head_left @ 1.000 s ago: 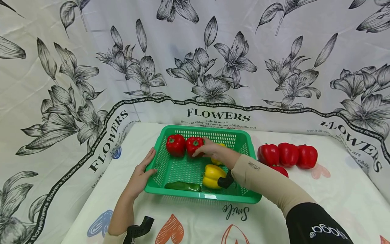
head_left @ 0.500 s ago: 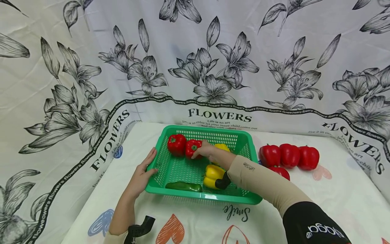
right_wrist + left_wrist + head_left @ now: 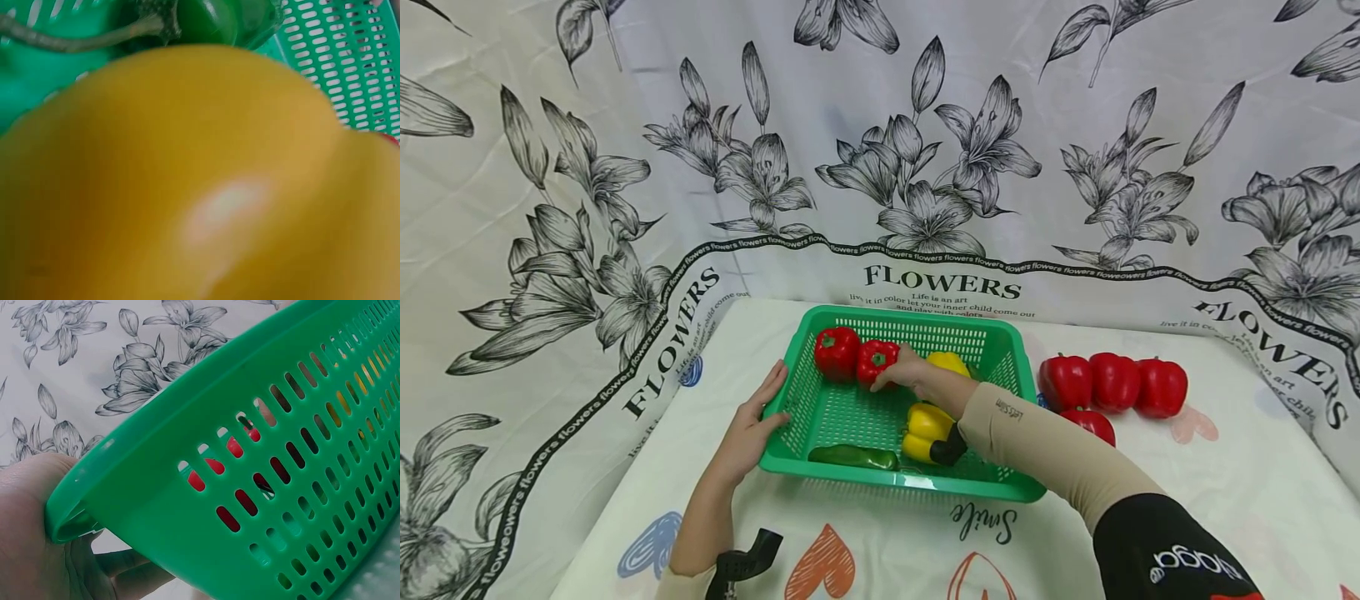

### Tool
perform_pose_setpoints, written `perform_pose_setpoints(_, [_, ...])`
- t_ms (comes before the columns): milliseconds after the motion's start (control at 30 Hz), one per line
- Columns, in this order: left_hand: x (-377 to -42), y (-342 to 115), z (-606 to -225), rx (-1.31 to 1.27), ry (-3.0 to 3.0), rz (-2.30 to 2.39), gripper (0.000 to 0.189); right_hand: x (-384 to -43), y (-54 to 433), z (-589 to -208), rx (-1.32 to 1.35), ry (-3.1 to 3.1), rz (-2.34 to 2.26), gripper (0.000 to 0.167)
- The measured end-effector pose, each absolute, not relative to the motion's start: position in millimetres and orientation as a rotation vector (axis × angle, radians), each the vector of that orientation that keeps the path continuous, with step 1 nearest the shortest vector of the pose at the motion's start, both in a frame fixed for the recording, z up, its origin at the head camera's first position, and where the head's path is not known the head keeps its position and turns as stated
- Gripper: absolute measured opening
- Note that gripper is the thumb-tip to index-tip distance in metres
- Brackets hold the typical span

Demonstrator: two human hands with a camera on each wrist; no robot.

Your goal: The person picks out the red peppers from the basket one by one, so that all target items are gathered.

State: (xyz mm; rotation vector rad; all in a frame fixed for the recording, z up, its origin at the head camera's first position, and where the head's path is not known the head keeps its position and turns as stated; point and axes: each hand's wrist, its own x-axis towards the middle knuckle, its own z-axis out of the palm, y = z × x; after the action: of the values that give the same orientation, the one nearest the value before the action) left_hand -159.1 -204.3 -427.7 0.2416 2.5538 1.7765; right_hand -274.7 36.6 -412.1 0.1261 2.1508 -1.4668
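In the head view, my right hand [image 3: 913,370] grips a red bell pepper [image 3: 872,358] inside a green basket [image 3: 917,481]. Another red bell pepper [image 3: 837,353] sits just left of it. My left hand [image 3: 751,429] rests against the basket's left end, fingers fairly straight and thumb spread to the rim. The left wrist view shows that hand [image 3: 37,519] against the outer rim [image 3: 125,440]. Below my right wrist lies a yellow bell pepper [image 3: 925,429], which fills most of the right wrist view. A second yellow bell pepper [image 3: 949,363] is partly hidden by the right forearm.
A long green pepper [image 3: 852,456] lies along the basket's near wall. Right of the basket, on the table, are several red bell peppers [image 3: 1114,382], one partly behind the right sleeve. A flower-printed curtain [image 3: 940,192] hangs behind the table.
The head view has shifted slightly. My right hand stays on the red bell pepper, which sits slightly nearer the other one. My left hand keeps its place at the basket.
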Motion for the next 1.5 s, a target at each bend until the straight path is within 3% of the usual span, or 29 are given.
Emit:
perform_pose_setpoints(300, [-161,-203,-427,0.245,2.549,1.779,0.064,-272,42,-407,0.11,2.193,-1.443,0.074])
perform_pose_setpoints(1067, [-159,-203,-427,0.228,2.549,1.78,0.064,-255,55,-382,0.062,2.172,-1.525,0.088])
perform_pose_setpoints(1500, [-159,-204,-427,0.223,2.547,1.773,0.065,-243,77,-359,-0.044,2.071,-1.606,0.069])
